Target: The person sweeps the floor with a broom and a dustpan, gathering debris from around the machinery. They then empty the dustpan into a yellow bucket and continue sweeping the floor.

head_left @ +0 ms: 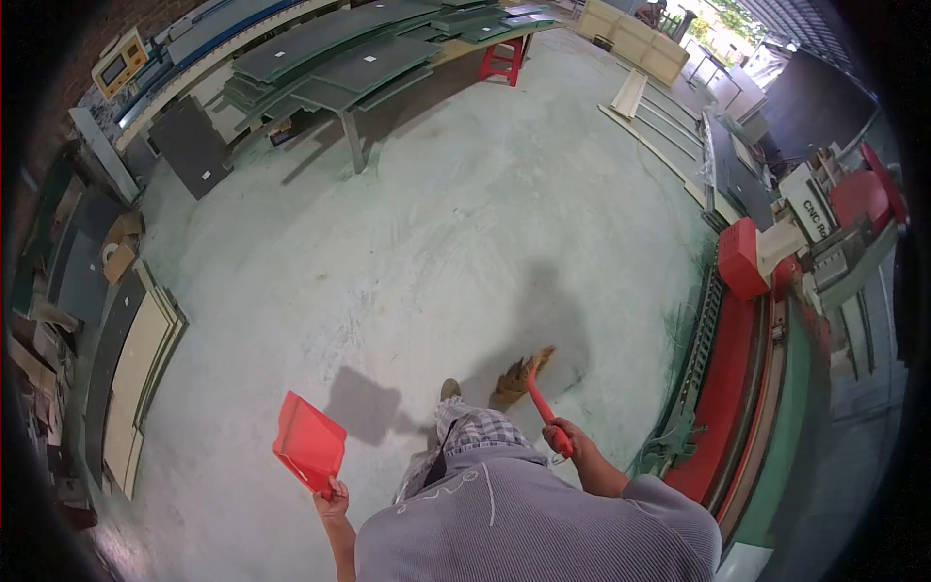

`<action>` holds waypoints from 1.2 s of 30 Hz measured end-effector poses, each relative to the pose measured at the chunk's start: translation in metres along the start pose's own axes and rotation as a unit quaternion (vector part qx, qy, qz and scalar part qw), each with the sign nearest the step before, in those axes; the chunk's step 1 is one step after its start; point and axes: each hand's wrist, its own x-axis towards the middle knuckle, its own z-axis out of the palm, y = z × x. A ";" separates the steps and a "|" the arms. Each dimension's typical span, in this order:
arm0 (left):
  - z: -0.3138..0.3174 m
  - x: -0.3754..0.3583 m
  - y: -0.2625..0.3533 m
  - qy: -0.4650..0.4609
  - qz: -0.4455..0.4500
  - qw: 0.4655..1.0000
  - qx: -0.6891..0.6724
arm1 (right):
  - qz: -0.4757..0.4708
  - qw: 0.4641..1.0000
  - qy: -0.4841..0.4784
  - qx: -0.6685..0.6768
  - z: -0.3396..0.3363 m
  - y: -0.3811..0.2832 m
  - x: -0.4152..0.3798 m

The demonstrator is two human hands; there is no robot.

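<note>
A red dustpan [310, 442] is in my left hand [333, 499], its fingers closed round the handle end and the pan raised above the floor. My right hand [572, 441] grips the red handle of a hand broom [539, 392], out to the right of my body. The broom's brown bristles [519, 380] point away from me, low over the pale floor. My shoe [450, 389] shows between the two tools.
Dark green boards lie stacked on a table [354, 141] ahead. More boards [141, 378] lie on the left. A CNC machine with a red bed [732, 417] runs along the right. A red stool [500, 64] stands by the table. Panels [640, 44] stand at the back.
</note>
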 end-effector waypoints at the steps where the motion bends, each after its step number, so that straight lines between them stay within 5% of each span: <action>1: 0.005 0.004 -0.003 -0.069 -0.031 0.997 0.029 | 0.001 1.000 0.003 0.017 0.008 -0.007 -0.003; 2: 0.022 0.001 -0.010 0.119 -0.039 0.992 -0.033 | -0.028 0.999 0.015 0.001 0.017 -0.014 -0.005; 6: -0.003 0.029 -0.020 0.180 -0.170 0.955 -0.166 | -0.018 0.999 0.026 0.020 0.061 -0.047 -0.003; 8: 0.011 0.037 -0.031 0.202 -0.158 0.953 -0.163 | -0.033 0.999 0.035 0.007 0.082 -0.062 0.007; 23: 0.089 0.098 -0.062 0.231 -0.116 0.962 -0.088 | -0.037 0.990 0.111 -0.079 0.110 -0.108 0.014; 36: 0.201 0.199 -0.001 0.225 -0.121 0.966 -0.038 | -0.109 0.986 0.108 -0.072 0.193 -0.094 0.031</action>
